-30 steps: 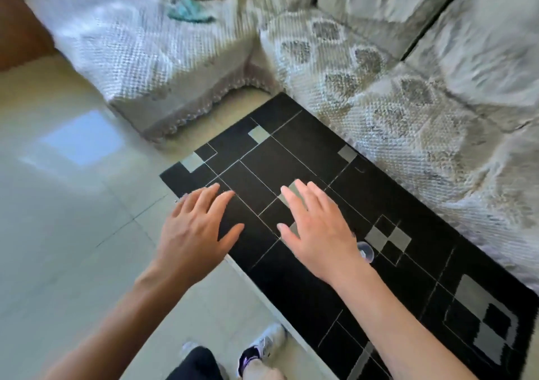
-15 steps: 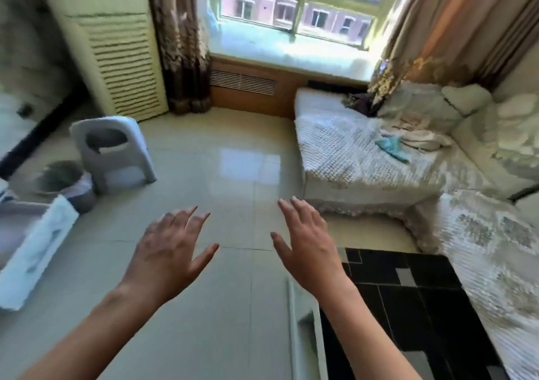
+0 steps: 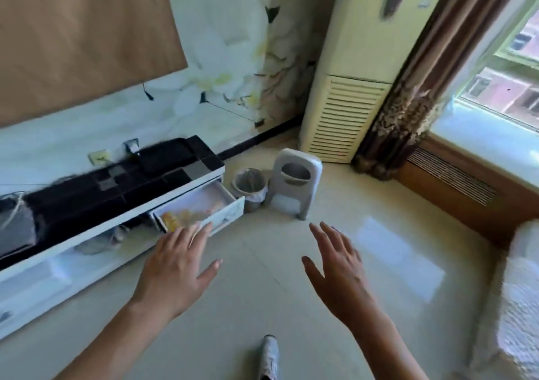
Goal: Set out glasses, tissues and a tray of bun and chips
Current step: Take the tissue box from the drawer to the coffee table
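**Reach for the open drawer**

With both palms spread and nothing in them, you are facing the low cabinet; your left hand (image 3: 175, 266) hovers just short of the open drawer (image 3: 201, 209), and your right hand (image 3: 335, 271) hangs over bare floor, well apart from it. Something yellow-orange (image 3: 175, 217) lies inside the drawer just beyond your left fingertips; it is too blurred to say whether it is the chips, the bun or neither. No glasses, tissues or tray show anywhere.

Judging by where your hands point, the step is to fetch from that drawer. Bring your left hand down over the front panel, not against it, and look inside before you close on anything. Keep your right hand free to steady the drawer or take a second item.

Ahead of your right hand stand a lined waste bin (image 3: 250, 182) and a grey plastic stool (image 3: 296, 181), both just beside the drawer's far corner. Neither blocks your reach, though the stool could catch a foot (image 3: 269, 356).
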